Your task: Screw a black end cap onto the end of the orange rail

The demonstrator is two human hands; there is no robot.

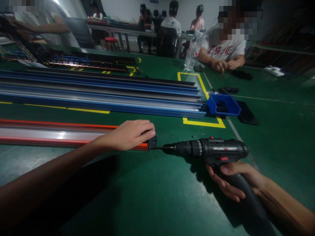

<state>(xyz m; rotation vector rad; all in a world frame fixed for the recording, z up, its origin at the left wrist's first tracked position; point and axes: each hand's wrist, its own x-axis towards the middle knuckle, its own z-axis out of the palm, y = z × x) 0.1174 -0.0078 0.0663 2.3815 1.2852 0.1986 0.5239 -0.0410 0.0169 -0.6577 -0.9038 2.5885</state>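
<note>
A long orange and silver rail [61,133] lies on the green table, with a small black end piece [153,141] at its right end. My left hand [134,133] rests over that end, fingers curled round the rail's end beside the black piece. In my right hand [231,180] is a black cordless drill [209,147], gripped by its handle and pointing left. The drill's long thin bit reaches the lower corner of the black end piece. A small dark screw [193,136] lies just above the drill's chuck.
Blue and black rails [103,95] lie side by side beyond the orange one. At their right end stand a blue bin [224,105] of black parts and a dark flat pad [247,113]. Farther back are a water bottle [191,54] and a person's hands [223,65].
</note>
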